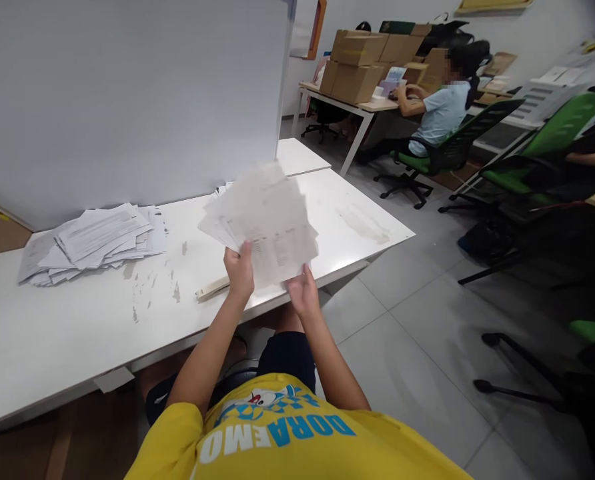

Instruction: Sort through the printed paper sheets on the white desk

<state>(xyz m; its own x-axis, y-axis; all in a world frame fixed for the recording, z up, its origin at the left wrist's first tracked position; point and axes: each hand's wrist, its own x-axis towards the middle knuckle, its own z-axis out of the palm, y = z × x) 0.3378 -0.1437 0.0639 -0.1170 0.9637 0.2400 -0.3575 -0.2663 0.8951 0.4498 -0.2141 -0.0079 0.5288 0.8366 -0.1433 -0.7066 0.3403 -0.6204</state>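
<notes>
Long white bench (102, 320), scuffed and stained in patches, set against a pale partition wall (127, 93). Beyond, a tiled floor (417, 360), green office chairs (552, 140) and a second desk stacked with cardboard boxes (362, 63), another person seated there in a light shirt, busy with own work.

On the bench to the left, a loose heap of papers (92, 243), fanned and untidy, well apart from the hands. Nearer, a slim cream-coloured strip (212, 288) lying flat just beside the left wrist; cannot tell what it is.

Held up over the bench edge, a fanned sheaf of sheets (262, 223), blurred by motion. Left hand (239, 270) clamped on its lower left corner, thumb on top. Right hand (302, 293) beneath the lower right edge, fingers curled and touching the paper; cannot tell whether gripping firmly or only supporting.

Judging by this: sorting well under way but unfinished, with one batch laid down on the heap, another batch in hand, none of it squared up.
</notes>
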